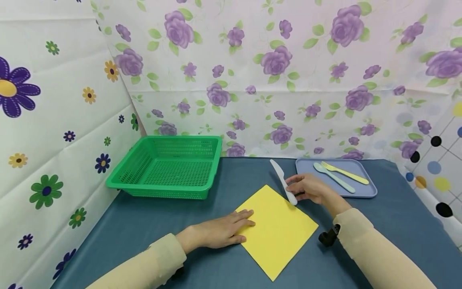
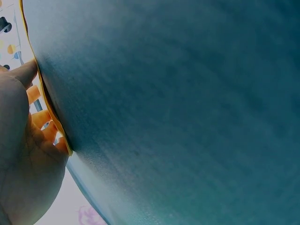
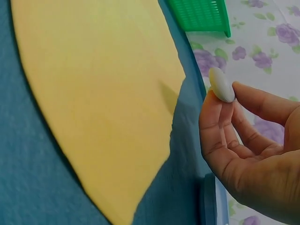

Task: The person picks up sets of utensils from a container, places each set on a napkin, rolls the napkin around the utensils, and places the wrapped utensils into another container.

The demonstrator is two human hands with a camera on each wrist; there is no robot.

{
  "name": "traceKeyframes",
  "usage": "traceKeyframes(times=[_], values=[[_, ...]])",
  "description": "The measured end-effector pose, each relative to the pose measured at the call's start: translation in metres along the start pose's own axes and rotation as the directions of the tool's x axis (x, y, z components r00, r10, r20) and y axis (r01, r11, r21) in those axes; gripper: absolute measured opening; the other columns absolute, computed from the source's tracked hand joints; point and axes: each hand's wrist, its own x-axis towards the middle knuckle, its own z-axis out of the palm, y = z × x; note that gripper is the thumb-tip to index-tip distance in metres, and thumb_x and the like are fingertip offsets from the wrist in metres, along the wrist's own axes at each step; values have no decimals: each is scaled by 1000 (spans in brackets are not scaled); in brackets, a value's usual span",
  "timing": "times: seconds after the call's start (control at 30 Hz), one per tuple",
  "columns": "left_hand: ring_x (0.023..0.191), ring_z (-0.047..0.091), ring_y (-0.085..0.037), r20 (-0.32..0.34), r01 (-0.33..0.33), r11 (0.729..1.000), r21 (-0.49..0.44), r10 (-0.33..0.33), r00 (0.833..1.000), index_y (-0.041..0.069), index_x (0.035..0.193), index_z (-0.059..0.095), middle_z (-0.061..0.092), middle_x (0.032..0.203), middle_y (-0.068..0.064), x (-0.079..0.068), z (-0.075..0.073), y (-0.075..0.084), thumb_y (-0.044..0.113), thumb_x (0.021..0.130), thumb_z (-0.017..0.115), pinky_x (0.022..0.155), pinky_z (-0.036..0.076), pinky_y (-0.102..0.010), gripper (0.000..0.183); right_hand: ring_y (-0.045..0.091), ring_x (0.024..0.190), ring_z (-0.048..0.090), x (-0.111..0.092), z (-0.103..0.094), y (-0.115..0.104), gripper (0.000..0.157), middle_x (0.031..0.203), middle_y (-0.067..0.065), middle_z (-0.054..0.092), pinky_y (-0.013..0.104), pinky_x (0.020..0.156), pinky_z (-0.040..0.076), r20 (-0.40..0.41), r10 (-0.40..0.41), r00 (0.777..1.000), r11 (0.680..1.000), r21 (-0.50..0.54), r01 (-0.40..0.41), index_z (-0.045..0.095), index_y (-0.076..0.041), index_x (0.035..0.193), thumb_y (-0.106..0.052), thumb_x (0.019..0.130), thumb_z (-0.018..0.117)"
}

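A yellow square napkin (image 1: 277, 233) lies on the blue tablecloth, turned with one corner toward me. My left hand (image 1: 225, 229) rests on its left corner with the fingers spread and straight; the left wrist view shows the fingertips at the napkin's edge. Over the napkin's upper right side, my right hand (image 1: 309, 188) pinches a white plastic knife (image 1: 282, 180) by its handle, blade pointing away. From the right wrist, the knife (image 3: 221, 85) shows end-on between thumb and fingertips.
A green plastic basket (image 1: 163, 193) stands at the back left. On a blue-grey tray (image 1: 364, 192) at the back right lie a pale green spoon (image 1: 333, 177) and a yellow fork (image 1: 345, 173). Flowered cloth walls (image 1: 245, 108) close off the back and sides.
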Motion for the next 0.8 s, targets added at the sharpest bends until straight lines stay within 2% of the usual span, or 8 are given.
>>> traceKeyframes(times=[0.1, 0.37, 0.8], values=[[160, 7, -15, -1, 5, 1000, 0, -5, 1000, 23, 164, 31, 8, 175, 1, -1, 0, 0, 47, 113, 38, 129, 16, -38, 57, 22, 83, 65, 2, 3, 1, 44, 98, 10, 68, 38, 76, 60, -23, 17, 1000, 1000, 18, -17, 56, 5, 139, -10, 100, 70], [160, 7, -15, -1, 16, 1000, -9, -16, 1000, 23, 164, 32, 8, 175, 2, -1, -3, 1, 47, 113, 40, 129, 16, -38, 57, 22, 84, 67, 5, 11, -2, 49, 99, 10, 69, 40, 78, 62, -5, 19, 1000, 999, 28, -18, 54, 7, 141, -11, 98, 72], [160, 9, -15, -5, 15, 1000, -10, -15, 1000, 23, 163, 33, 10, 175, 2, 0, 0, 1, 46, 112, 39, 129, 15, -37, 56, 22, 82, 70, 5, 21, -1, 44, 94, 10, 72, 39, 76, 63, -15, 60, 998, 996, 66, -59, 58, 6, 136, -10, 97, 73]])
